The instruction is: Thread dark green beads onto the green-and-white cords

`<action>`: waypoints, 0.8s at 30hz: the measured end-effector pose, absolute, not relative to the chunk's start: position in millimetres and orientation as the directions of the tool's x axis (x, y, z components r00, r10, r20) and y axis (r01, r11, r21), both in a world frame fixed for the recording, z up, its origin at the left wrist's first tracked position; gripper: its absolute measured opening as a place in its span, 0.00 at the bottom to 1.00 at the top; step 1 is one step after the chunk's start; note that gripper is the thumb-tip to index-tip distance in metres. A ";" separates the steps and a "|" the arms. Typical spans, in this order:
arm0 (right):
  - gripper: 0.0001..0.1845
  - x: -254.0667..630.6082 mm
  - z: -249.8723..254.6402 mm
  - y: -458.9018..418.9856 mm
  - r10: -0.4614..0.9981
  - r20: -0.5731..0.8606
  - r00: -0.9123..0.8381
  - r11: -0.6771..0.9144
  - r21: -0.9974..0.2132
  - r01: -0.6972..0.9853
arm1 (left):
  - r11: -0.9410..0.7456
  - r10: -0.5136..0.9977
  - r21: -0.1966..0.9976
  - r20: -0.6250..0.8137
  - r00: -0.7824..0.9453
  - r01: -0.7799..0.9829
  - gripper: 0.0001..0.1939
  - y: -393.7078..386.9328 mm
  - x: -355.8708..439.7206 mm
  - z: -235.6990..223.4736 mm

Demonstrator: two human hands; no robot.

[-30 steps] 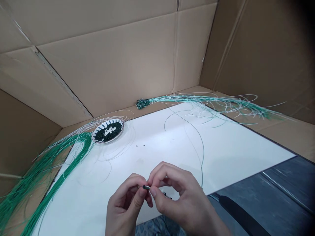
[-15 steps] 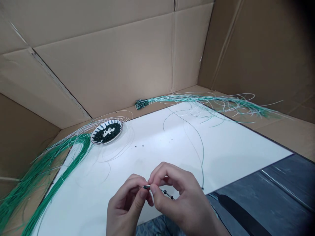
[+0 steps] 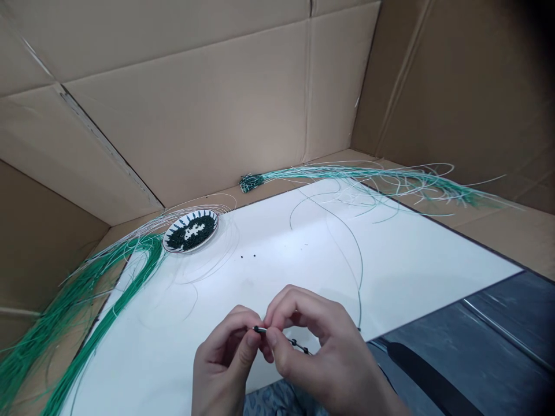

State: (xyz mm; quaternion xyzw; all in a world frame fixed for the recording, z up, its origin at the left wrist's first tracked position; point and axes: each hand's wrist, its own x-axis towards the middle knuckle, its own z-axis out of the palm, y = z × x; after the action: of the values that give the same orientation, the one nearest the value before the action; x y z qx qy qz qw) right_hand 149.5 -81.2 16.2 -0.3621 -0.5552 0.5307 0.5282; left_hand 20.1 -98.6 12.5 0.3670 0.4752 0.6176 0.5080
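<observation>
Near the front edge of the white board, my left hand [image 3: 229,352] and my right hand [image 3: 312,341] meet with thumbs and fingertips pinched together. Between them runs a short piece of thin cord with a small black bead [image 3: 259,329] on it. My left fingertips pinch its left end, my right fingertips its right end. Past my right thumb the beaded cord [image 3: 299,345] shows again, carrying small black beads. Farther right a thin green strand [image 3: 359,277] curves over the board, with a dark bead at its near end. Whether it joins the held cord I cannot tell.
On the white board [image 3: 416,260] stands a dish [image 3: 168,245] of dark beads, with two loose beads nearby. Green strands [image 3: 104,312] lie left; a beaded-end bundle [image 3: 251,182] lies at the back. Cardboard walls [image 3: 217,115] enclose the far side. A black bar [image 3: 429,375] is front right.
Both hands keep their pinch and barely shift. More of the beaded cord shows beneath my right hand than a second ago. The whole view sways slightly.
</observation>
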 end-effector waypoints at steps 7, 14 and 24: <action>0.07 149.9 16.3 -82.1 0.960 0.211 -0.187 0.189 -0.974 -0.128 | -0.035 0.974 0.959 -0.030 -0.224 -0.281 0.15 -98.1 20.5 14.0; 0.07 149.7 18.1 -82.7 0.950 0.252 -0.187 0.238 -0.967 -0.092 | -0.017 0.973 0.932 -0.068 -0.222 -0.362 0.16 -98.8 22.1 14.7; 0.08 149.2 19.9 -85.2 0.955 0.222 -0.198 0.211 -0.975 -0.076 | 0.016 0.978 0.904 -0.103 -0.180 -0.428 0.15 -100.1 21.7 12.2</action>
State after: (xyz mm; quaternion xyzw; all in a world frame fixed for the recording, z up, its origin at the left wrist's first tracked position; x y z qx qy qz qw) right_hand 149.2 -85.2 19.9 -0.3742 -0.5868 0.5044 0.5110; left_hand 21.7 -100.1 12.2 0.3117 0.4418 0.6282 0.5595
